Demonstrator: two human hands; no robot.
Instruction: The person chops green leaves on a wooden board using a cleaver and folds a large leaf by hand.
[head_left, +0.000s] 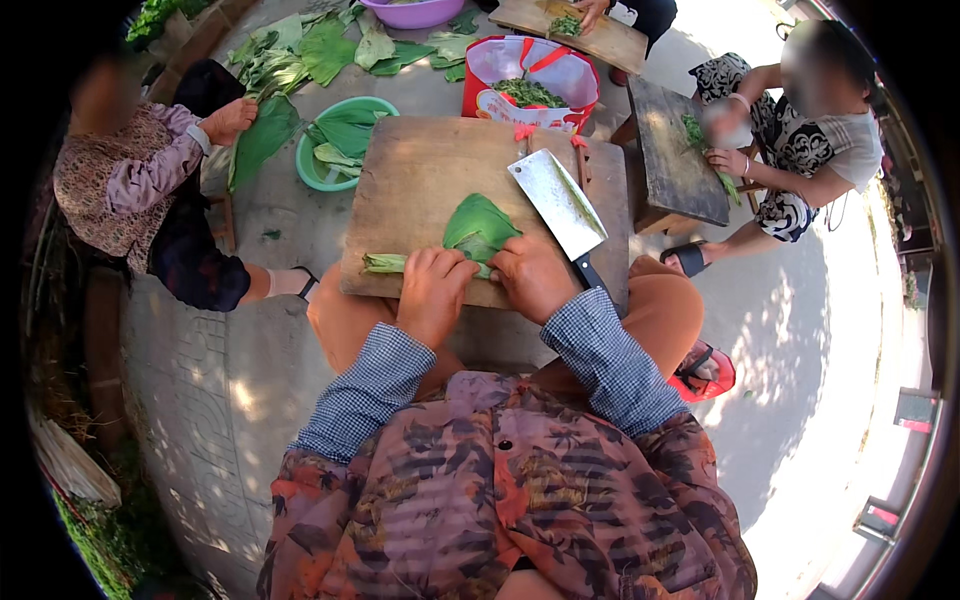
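On the wooden board (420, 176) before me lies a large green leaf (480, 225), its near part gathered into a roll. My left hand (435, 289) presses on the roll, and a pale stalk end (384, 263) sticks out to its left. My right hand (531, 276) grips the leaf's right edge, fingers curled over it. A cleaver (559, 202) with a black handle rests flat on the board's right side, blade pointing away from me and flecked with green. The handle lies close beside my right wrist. My fingers partly hide the rolled part.
A green basin (306, 161) with leaves and a red bag (480, 101) of chopped greens stand beyond the board. Loose leaves (326, 52) cover the ground near a purple basin (412, 13). A person at left holds a leaf (266, 139); others work at a dark board (671, 161) and a far board (525, 19).
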